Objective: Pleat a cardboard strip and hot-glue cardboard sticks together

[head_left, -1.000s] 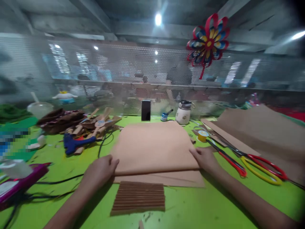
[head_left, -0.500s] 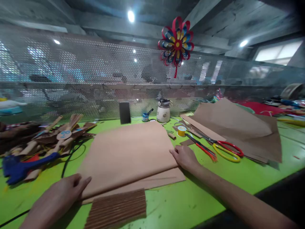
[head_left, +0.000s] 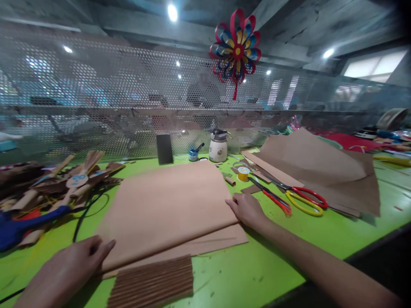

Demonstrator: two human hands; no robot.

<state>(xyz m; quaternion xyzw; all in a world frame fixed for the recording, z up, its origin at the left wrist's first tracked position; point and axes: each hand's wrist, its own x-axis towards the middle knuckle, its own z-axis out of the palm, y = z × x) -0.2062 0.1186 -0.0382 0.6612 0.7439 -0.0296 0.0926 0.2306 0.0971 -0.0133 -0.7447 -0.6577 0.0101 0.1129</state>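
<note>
A folded sheet of tan paper [head_left: 167, 205] lies flat on the green table [head_left: 282, 252]. My left hand [head_left: 69, 267] rests on its near left corner, fingers stretched along the edge. At the right edge of the sheet my right hand [head_left: 246, 208] presses down with fingers flat. A dark brown piece of corrugated card [head_left: 152, 284] lies just in front of the paper, between my arms.
Scissors with red and yellow handles [head_left: 293, 197] and a yellow tape roll [head_left: 243, 173] lie right of my right hand. Brown paper sheets [head_left: 324, 171] are piled at the right. Craft sticks, a blue tool [head_left: 19, 224] and black cable clutter the left. A jar [head_left: 218, 147] and a phone [head_left: 164, 149] stand by the mesh screen.
The view has swung to the right, so the sheet and tools sit further left in the picture. Both hands stay on the edges of the paper.
</note>
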